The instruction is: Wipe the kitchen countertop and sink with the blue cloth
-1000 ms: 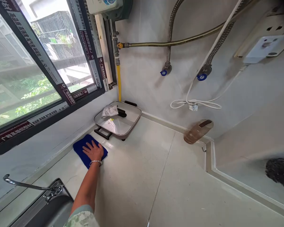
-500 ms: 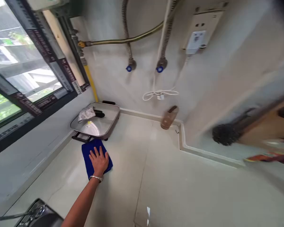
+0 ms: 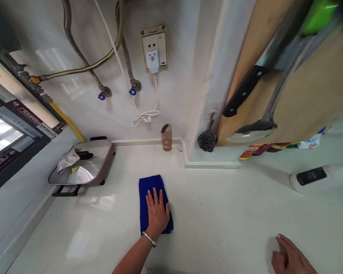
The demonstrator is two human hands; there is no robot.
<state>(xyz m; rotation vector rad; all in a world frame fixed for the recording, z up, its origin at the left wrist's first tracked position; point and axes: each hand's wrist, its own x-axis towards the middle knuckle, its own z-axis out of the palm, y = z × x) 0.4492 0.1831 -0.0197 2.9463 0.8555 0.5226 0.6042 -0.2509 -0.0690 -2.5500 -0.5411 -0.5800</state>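
Note:
A folded blue cloth (image 3: 147,190) lies flat on the pale counter. My left hand (image 3: 157,213), with a silver bracelet at its wrist, presses palm down on the cloth with its fingers spread. Low on the right, my right hand (image 3: 293,257) is partly in view over the counter. Its fingers are loosely curled, and I see nothing in them; its lower part is cut off by the frame.
An electric pan (image 3: 105,167) with a glass lid (image 3: 84,176) stands at the left. A brown-tinted bottle (image 3: 167,137) is by the back wall. At the right are a scrubber (image 3: 207,141), a knife (image 3: 242,91), a cutting board (image 3: 311,102) and a white device (image 3: 331,177).
My left hand and the cloth have slid rightward, away from the pan. The view has turned to the right, bringing my right hand, the knife and the white device into sight.

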